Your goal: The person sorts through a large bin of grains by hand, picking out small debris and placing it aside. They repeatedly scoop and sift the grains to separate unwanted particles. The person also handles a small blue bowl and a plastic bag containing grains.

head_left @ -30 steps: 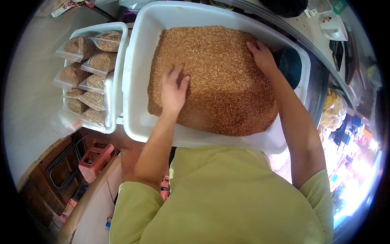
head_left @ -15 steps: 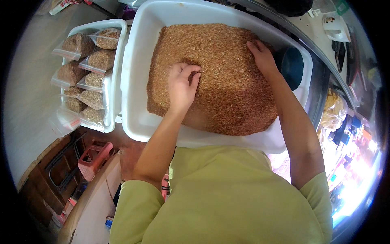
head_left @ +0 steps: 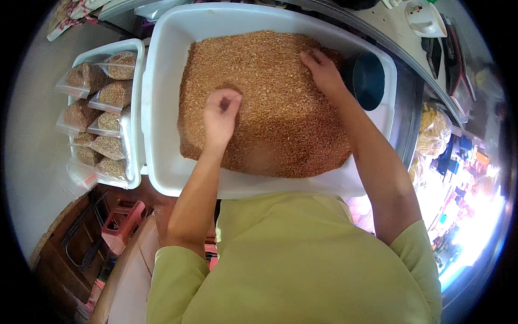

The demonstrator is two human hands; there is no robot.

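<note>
A heap of brown grain [head_left: 275, 119] fills much of a large white tub [head_left: 161, 146]. Over the left part of the heap, my left hand [head_left: 220, 117] has its thumb and fingertips brought together, close above the grain. Whatever lies in that pinch, if anything, is too small to make out. At the heap's far right, my right hand [head_left: 325, 74] rests on the grain with its fingers stretched out and somewhat apart. A dark green cup [head_left: 369, 81] lies in the tub's right end, just beyond my right wrist.
Left of the tub stands a smaller white tray [head_left: 138, 108] with several clear zip bags of grain [head_left: 115, 96]. A white mug [head_left: 426, 20] sits on a counter at the far right. Below the tray is a red plastic stool [head_left: 123, 227]. A bag of yellowish food [head_left: 433, 132] is at the right.
The whole view has shifted, so the tub appears further left. My left hand's fingers have drawn closer together into a pinch. My right hand stays at the heap's far right edge.
</note>
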